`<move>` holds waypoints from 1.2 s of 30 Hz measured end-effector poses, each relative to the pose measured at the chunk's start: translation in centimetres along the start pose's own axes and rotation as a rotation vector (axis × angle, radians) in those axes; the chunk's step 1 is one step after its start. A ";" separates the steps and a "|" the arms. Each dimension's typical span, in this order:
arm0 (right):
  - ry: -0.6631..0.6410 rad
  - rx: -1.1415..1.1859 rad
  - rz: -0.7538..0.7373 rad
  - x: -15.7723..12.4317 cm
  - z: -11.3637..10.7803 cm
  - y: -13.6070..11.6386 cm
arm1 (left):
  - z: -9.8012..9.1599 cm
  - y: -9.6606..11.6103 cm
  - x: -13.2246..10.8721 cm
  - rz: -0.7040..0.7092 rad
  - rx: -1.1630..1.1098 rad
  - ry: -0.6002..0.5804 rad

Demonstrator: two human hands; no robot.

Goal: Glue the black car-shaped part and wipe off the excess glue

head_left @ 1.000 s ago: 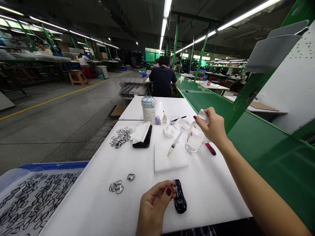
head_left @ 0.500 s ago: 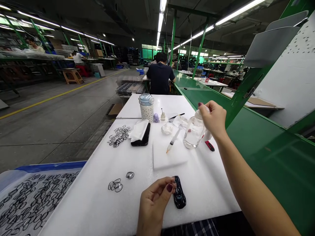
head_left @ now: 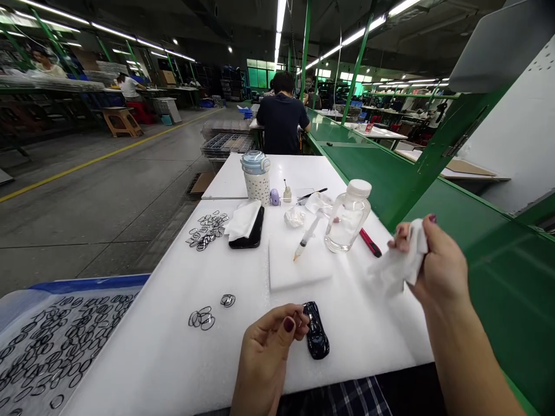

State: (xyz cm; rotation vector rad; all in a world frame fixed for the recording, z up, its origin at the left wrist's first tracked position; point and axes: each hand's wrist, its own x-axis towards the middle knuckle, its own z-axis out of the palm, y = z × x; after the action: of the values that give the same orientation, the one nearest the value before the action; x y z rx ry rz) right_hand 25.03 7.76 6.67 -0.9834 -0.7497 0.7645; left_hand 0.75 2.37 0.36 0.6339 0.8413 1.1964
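My right hand (head_left: 442,266) is closed on a crumpled white tissue (head_left: 396,268), raised over the right side of the table. The fingers of my left hand (head_left: 271,341) are pinched together at the front; whatever is between them is hidden. Right beside those fingertips lies a glossy black toy car (head_left: 318,335) on the white foam surface. A capped clear bottle (head_left: 347,219) of liquid stands upright behind, with a red utility knife (head_left: 370,242) to its right. On a white foam pad (head_left: 299,274) rests a syringe (head_left: 307,238) with an orange tip.
Black rings lie in a pile (head_left: 208,230) and small groups (head_left: 202,318) at left. Behind are a black phone (head_left: 254,231) under a tissue, a dotted tumbler (head_left: 256,179) and a small bottle (head_left: 287,195). A green conveyor (head_left: 455,254) runs along the right. A person (head_left: 282,118) sits ahead.
My right hand has left the bottle's top and moved right and down, and now grips a white tissue. My left hand keeps its pinch beside the toy car. The view has shifted slightly.
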 end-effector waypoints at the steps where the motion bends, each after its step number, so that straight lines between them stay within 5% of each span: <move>1: -0.042 0.004 0.076 -1.1 -0.1 0.9 | -0.1 0.0 0.0 -0.008 -0.029 -0.013; 9: -0.489 -0.202 0.278 -8.5 2.1 3.7 | -0.5 0.1 -0.1 -0.007 -0.169 -0.053; 11: -0.573 -0.290 0.185 -9.5 3.0 3.4 | -0.6 0.1 -0.2 -0.014 -0.188 -0.053; 17: -0.561 -0.518 -0.517 -10.9 5.1 3.7 | -0.8 -0.3 -0.2 -0.019 -0.248 -0.042; 22: -0.615 -0.675 -0.761 -11.7 5.3 4.2 | -0.5 -0.3 -0.3 0.000 -0.259 -0.001; 31: -0.636 -0.771 -0.829 -10.7 4.8 2.6 | -0.7 -0.3 -0.3 -0.001 -0.242 -0.024; 36: -0.887 -0.780 -0.757 -10.6 5.0 2.0 | -0.5 -0.2 -0.3 -0.004 -0.259 0.019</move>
State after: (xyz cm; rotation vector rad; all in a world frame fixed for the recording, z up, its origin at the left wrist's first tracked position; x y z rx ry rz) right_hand 14.93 1.86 4.59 -0.8879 -2.1551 0.1700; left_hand 0.42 2.03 -0.06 0.4098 0.6881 1.2839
